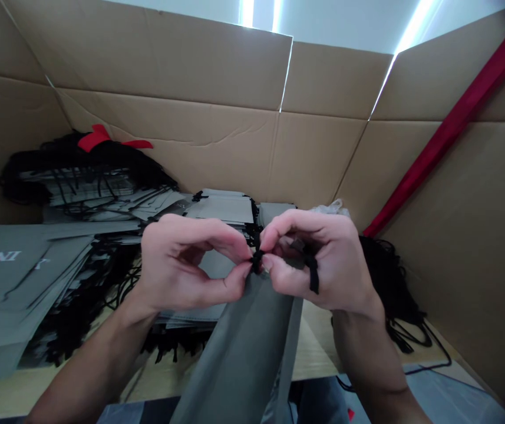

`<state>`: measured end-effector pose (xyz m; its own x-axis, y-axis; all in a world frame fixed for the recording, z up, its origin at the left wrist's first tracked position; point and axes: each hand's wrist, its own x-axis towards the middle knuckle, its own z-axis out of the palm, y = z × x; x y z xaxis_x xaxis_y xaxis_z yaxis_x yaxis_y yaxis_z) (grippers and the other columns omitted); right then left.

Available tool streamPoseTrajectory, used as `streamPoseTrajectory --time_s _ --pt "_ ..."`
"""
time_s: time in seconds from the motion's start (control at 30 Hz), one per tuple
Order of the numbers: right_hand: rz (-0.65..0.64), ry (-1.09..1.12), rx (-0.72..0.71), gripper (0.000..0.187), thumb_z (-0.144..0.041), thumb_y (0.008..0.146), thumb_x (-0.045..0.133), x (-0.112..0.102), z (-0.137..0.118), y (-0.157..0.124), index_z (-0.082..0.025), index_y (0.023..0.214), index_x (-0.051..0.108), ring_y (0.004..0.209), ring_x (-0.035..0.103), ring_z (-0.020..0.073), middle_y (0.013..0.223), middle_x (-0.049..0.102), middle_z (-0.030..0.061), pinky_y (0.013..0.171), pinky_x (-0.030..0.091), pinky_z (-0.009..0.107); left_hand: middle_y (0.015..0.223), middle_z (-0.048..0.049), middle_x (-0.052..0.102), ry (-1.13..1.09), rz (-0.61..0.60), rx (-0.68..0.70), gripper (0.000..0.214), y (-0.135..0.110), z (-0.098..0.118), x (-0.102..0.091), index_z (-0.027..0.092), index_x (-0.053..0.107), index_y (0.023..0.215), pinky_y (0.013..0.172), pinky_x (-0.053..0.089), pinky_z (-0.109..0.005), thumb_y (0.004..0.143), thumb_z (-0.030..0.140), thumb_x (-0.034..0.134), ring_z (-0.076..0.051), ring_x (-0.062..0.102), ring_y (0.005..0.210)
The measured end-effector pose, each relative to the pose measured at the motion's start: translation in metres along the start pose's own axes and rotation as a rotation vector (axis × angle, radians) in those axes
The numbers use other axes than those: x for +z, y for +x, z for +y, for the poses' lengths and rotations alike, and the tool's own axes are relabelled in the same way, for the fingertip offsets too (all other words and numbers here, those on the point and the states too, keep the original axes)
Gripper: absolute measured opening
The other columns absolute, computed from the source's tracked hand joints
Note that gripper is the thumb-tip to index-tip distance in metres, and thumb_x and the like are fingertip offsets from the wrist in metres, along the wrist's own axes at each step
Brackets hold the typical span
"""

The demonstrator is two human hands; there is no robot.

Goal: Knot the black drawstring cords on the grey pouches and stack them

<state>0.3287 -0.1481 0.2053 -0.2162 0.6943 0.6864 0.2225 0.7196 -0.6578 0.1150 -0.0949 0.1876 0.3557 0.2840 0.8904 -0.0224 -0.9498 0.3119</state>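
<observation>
A grey paper bag [243, 347] rises from the bottom edge toward my hands, its top edge held between them. My left hand [181, 265] pinches a black cord [257, 259] at the bag's top with thumb and forefinger. My right hand [314, 262] pinches the same cord from the other side, and a loose end of the cord [313, 277] hangs across its fingers. The two hands touch at the fingertips.
Stacks of flat grey bags with black cord handles [102, 194] lie at the left and middle of the wooden table [314, 347]. A heap of loose black cords [389, 282] sits at the right. Tall cardboard walls [217, 135] enclose the table. A red strip [446, 129] runs diagonally at right.
</observation>
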Motion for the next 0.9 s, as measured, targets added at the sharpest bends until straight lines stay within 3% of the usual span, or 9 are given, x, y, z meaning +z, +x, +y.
streamPoseTrajectory --time_s 0.1,0.17,0.3,0.4,0.53,0.63,0.73,0.9 --pt "0.031 -0.110 0.032 0.015 -0.006 0.077 0.076 0.000 0.001 0.000 -0.017 0.085 0.073 0.055 0.053 0.0060 0.066 0.062 -0.0059 0.049 0.040 0.018 0.090 0.0038 0.085 0.417 -0.039 0.184 0.024 -0.003 0.008 -0.006 0.026 0.076 0.104 0.068 0.065 -0.021 0.086 0.013 0.085 -0.013 0.080 0.073" --pt "0.035 -0.201 0.021 0.013 -0.008 0.078 0.077 0.000 0.001 -0.001 -0.018 0.086 0.074 0.057 0.055 0.0067 0.067 0.063 -0.0058 0.051 0.042 0.019 0.097 0.0012 0.085 0.565 -0.081 0.269 0.022 -0.006 0.013 -0.007 0.026 0.074 0.108 0.073 0.066 -0.023 0.092 0.014 0.082 -0.016 0.083 0.083" --pt "0.055 -0.374 -0.077 0.010 -0.011 0.082 0.076 0.001 -0.003 -0.004 -0.019 0.088 0.073 0.062 0.058 0.0083 0.073 0.067 -0.0046 0.056 0.046 0.022 0.100 -0.0027 0.084 0.628 -0.098 0.278 0.020 -0.013 0.019 -0.001 0.024 0.071 0.111 0.081 0.067 -0.028 0.097 0.012 0.077 -0.020 0.083 0.092" --pt "0.070 -0.461 -0.168 0.012 -0.010 0.086 0.073 0.001 -0.006 -0.006 -0.021 0.091 0.072 0.072 0.062 0.0105 0.082 0.071 -0.0024 0.067 0.052 0.025 0.094 -0.0002 0.082 0.614 -0.045 0.255 0.019 -0.012 0.020 0.004 0.023 0.070 0.108 0.077 0.066 -0.024 0.096 0.012 0.078 -0.016 0.081 0.083" --pt "0.054 -0.405 -0.229 0.019 -0.004 0.083 0.072 0.001 -0.006 -0.006 -0.022 0.091 0.069 0.074 0.061 0.0098 0.087 0.072 -0.0035 0.068 0.052 0.024 0.092 0.0054 0.083 0.475 0.044 0.128 0.023 -0.008 0.020 0.005 0.027 0.071 0.103 0.071 0.064 -0.022 0.087 0.013 0.081 -0.011 0.077 0.071" --pt "0.063 -0.331 -0.245 0.024 -0.002 0.078 0.072 0.001 -0.004 -0.004 -0.022 0.091 0.068 0.072 0.059 0.0098 0.086 0.072 -0.0043 0.064 0.050 0.025 0.087 0.0060 0.083 0.214 0.066 -0.023 0.022 -0.005 0.017 0.005 0.029 0.075 0.098 0.065 0.063 -0.024 0.082 0.015 0.082 -0.012 0.075 0.067" --pt "0.070 -0.240 -0.229 0.026 0.000 0.075 0.073 0.003 -0.003 -0.002 -0.021 0.090 0.069 0.072 0.058 0.0100 0.088 0.072 -0.0029 0.065 0.050 0.026 0.087 0.0028 0.083 -0.074 0.054 -0.080 0.027 0.000 0.012 0.005 0.025 0.078 0.096 0.067 0.066 -0.022 0.078 0.005 0.081 -0.013 0.077 0.071" --pt "0.102 -0.160 -0.243 0.022 -0.001 0.076 0.073 0.008 -0.003 0.001 -0.019 0.088 0.070 0.086 0.070 0.0154 0.102 0.077 0.0029 0.067 0.053 0.027 0.083 0.0014 0.081 -0.382 0.031 -0.191 0.029 0.007 0.004 0.006 0.019 0.077 0.090 0.072 0.066 -0.015 0.074 -0.005 0.077 -0.010 0.076 0.071"
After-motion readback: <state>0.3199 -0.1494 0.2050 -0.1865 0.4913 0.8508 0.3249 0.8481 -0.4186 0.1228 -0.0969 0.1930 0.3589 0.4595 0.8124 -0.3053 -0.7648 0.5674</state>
